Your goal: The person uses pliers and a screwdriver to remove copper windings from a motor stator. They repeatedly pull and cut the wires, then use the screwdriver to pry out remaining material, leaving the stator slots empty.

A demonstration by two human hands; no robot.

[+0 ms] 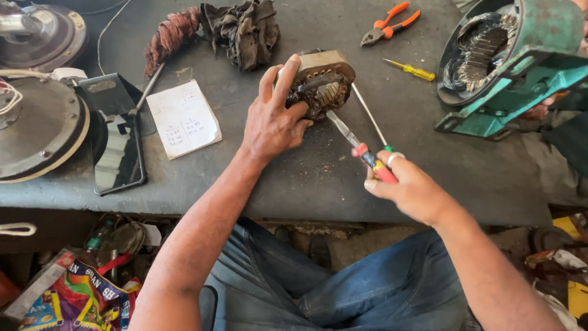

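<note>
My left hand grips a round motor stator with dark windings, holding it tilted on edge on the dark workbench. My right hand holds a red-handled screwdriver whose flat blade points into the lower edge of the stator. A second, thin metal rod with a green handle is gripped in the same hand and also reaches toward the stator.
A phone and a paper note lie left. Fan motor housings sit at far left. A dark rag, orange pliers and a yellow screwdriver lie at the back. A green motor body stands right.
</note>
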